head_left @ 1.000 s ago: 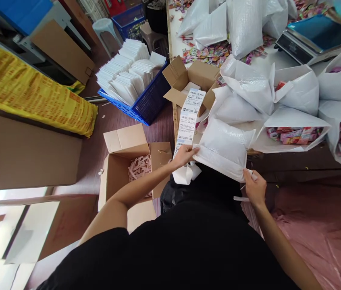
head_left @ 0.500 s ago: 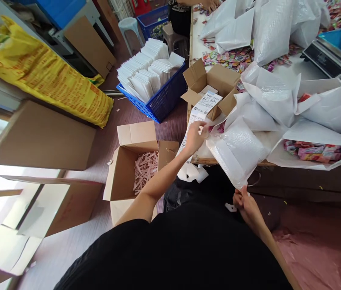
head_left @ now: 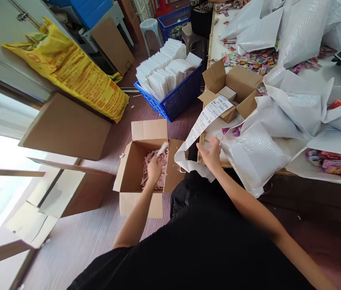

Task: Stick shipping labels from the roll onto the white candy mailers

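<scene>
My left hand (head_left: 154, 169) is over an open cardboard box (head_left: 129, 167) on the floor, its fingers closed on a pale strip (head_left: 162, 149), blurred by motion. Inside the box lies a tangle of pinkish paper strips (head_left: 146, 163). My right hand (head_left: 211, 154) is at the table edge, thumb and fingers apart, with nothing visible in it. Just right of it lies a filled white mailer bag (head_left: 255, 155), one corner hanging over the edge. A long strip of printed shipping labels (head_left: 204, 121) runs from a small carton (head_left: 249, 82) down past my right hand.
A blue basket (head_left: 175, 102) of stacked white envelopes (head_left: 164, 68) stands beyond the floor box. More white bags (head_left: 300, 96), some open, and small colourful packets (head_left: 252, 60) cover the table. A yellow sack (head_left: 80, 76) and cardboard pieces (head_left: 67, 129) stand at the left.
My left hand has moved from the mailer bag down to the floor box with a pale strip. My right hand has left the bag's lower corner and moved up left to the table edge.
</scene>
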Available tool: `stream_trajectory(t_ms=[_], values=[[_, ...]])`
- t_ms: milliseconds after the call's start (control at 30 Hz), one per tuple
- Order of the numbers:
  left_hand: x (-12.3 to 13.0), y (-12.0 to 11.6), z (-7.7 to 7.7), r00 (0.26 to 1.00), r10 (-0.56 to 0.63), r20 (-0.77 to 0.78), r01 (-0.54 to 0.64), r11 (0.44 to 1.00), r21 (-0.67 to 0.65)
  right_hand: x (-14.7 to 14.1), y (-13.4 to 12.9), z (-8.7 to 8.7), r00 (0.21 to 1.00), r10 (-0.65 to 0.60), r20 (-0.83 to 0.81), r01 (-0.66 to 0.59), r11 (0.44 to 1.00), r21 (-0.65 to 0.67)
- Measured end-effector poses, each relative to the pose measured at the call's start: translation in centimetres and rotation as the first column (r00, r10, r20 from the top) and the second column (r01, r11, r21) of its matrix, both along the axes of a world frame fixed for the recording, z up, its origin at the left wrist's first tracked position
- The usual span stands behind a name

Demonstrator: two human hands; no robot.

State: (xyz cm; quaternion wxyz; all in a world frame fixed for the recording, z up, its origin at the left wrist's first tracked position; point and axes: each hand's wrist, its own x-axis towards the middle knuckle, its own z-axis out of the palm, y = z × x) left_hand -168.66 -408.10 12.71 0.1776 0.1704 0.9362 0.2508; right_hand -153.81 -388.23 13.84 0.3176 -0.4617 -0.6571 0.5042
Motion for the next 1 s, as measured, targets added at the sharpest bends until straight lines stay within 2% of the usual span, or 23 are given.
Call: stream_trajectory(t_ms=[33, 100, 167, 233, 300, 333, 367, 433, 500, 533, 600, 667, 733, 800, 867, 900, 1000], values=[[-2.2, -1.5, -0.6, 0.994, 0.057, -0.097, -0.071, 0.986, -0.153, -1.7, 1.0, -0.7, 0.994, -0.041, 0.106, 0.040, 0.999, 0.013], [-5.1, -3.9, -1.8, 0.978, 0.105, -0.183, -0.163, 0.924, -0.345, -4.6, 3.3, -1.6, 0.967, -0.092, 0.238, 0.096, 0.995, -0.003], [-6.3, -4.9, -2.7, 0.982, 0.120, -0.147, -0.168, 0.908, -0.385, -6.4, 5.3, -1.6, 0.961, -0.102, 0.255, 0.116, 0.992, -0.041], [-6.5, -4.0, -3.0, 0.994, 0.081, -0.070, -0.097, 0.958, -0.271, -7.1, 6.4, -1.0, 0.978, -0.057, 0.202, 0.072, 0.995, -0.064], [-6.0, -1.4, -2.6, 0.998, -0.042, -0.036, 0.041, 0.999, -0.027, -6.6, 6.8, -0.2, 0.998, 0.050, 0.032, -0.045, 0.992, -0.119], [-5.7, 0.3, -2.0, 0.992, -0.122, -0.044, 0.126, 0.985, 0.116, -6.0, 6.7, 0.3, 0.990, 0.111, -0.092, -0.125, 0.979, -0.161], [-5.1, 2.3, -1.2, 0.976, -0.206, -0.062, 0.216, 0.943, 0.253, -5.3, 6.6, 0.8, 0.961, 0.167, -0.222, -0.213, 0.956, -0.201], [-3.6, 6.2, 0.7, 0.931, -0.355, -0.085, 0.352, 0.810, 0.470, -3.6, 6.6, 1.9, 0.875, 0.240, -0.420, -0.368, 0.894, -0.256], [-1.4, 9.4, 2.8, 0.843, -0.537, 0.016, 0.408, 0.660, 0.631, -1.7, 6.6, 3.0, 0.844, 0.238, -0.480, -0.400, 0.877, -0.268], [0.0, 10.5, 3.7, 0.792, -0.602, 0.103, 0.381, 0.619, 0.687, -0.7, 6.6, 3.6, 0.850, 0.205, -0.485, -0.362, 0.896, -0.257], [2.9, 11.7, 5.1, 0.735, -0.639, 0.228, 0.296, 0.604, 0.740, 1.6, 6.0, 4.6, 0.877, 0.118, -0.466, -0.218, 0.962, -0.166], [5.6, 11.7, 5.7, 0.766, -0.599, 0.232, 0.254, 0.614, 0.747, 4.1, 4.7, 5.6, 0.910, 0.124, -0.394, -0.127, 0.992, 0.020], [7.6, 11.1, 6.0, 0.807, -0.570, 0.154, 0.292, 0.611, 0.736, 6.5, 3.0, 6.6, 0.945, 0.213, -0.248, -0.156, 0.960, 0.232], [8.7, 10.4, 6.3, 0.795, -0.592, 0.132, 0.337, 0.613, 0.715, 8.6, 1.3, 7.3, 0.962, 0.254, -0.104, -0.193, 0.895, 0.403], [9.0, 9.9, 6.8, 0.709, -0.655, 0.264, 0.302, 0.619, 0.725, 10.2, 0.0, 7.4, 0.968, 0.250, -0.029, -0.197, 0.824, 0.531], [9.0, 9.9, 7.1, 0.628, -0.680, 0.379, 0.237, 0.631, 0.739, 10.8, -0.5, 7.2, 0.963, 0.268, -0.006, -0.216, 0.789, 0.575], [9.3, 10.5, 7.6, 0.297, -0.645, 0.704, -0.039, 0.729, 0.684, 12.0, -1.9, 6.1, 0.921, 0.383, 0.073, -0.339, 0.695, 0.634]])
